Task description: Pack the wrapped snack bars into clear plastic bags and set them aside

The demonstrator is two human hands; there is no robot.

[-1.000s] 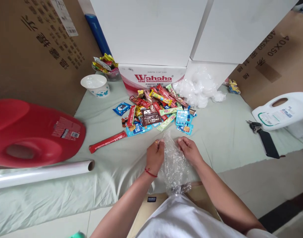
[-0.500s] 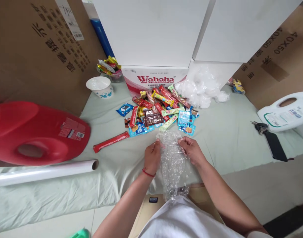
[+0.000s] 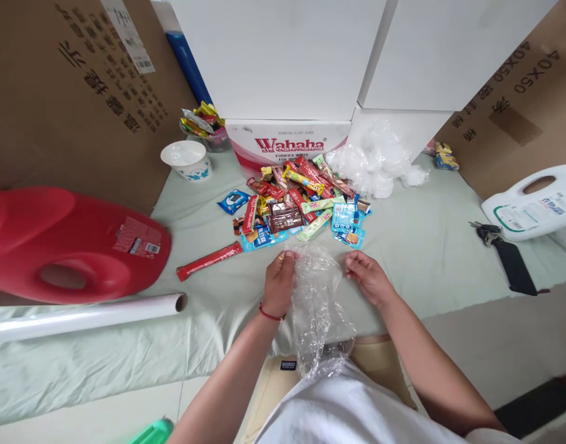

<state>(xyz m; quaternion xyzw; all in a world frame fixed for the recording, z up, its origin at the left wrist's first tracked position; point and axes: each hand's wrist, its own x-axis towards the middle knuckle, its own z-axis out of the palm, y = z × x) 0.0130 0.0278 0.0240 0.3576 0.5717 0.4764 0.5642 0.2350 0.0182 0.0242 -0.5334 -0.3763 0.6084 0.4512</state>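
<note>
My left hand [image 3: 280, 280], with a red cord bracelet at its wrist, pinches the upper left edge of a crumpled sheet of clear plastic film [image 3: 316, 296]. The film hangs down over the table edge onto my lap. My right hand [image 3: 369, 277] is just right of the film, its fingertips drawn together. Whether a thin see-through edge lies between them I cannot make out. Ahead of both hands lies a pile of wrapped snacks [image 3: 285, 219] in red, brown, green, yellow and blue. A long red snack stick [image 3: 209, 261] lies to its left.
A film roll [image 3: 89, 317] and red jug [image 3: 74, 246] are at left, a paper bowl [image 3: 187, 161] behind. Crumpled clear plastic [image 3: 375, 160] rests against white boxes [image 3: 283, 61]. On the right are a white jug [image 3: 533, 203] and keys with a black pouch [image 3: 514, 265].
My right hand has moved right, away from the film's visible edge. My left hand has shifted slightly left, still pinching the film. The film's top has narrowed and gone slack on the right.
</note>
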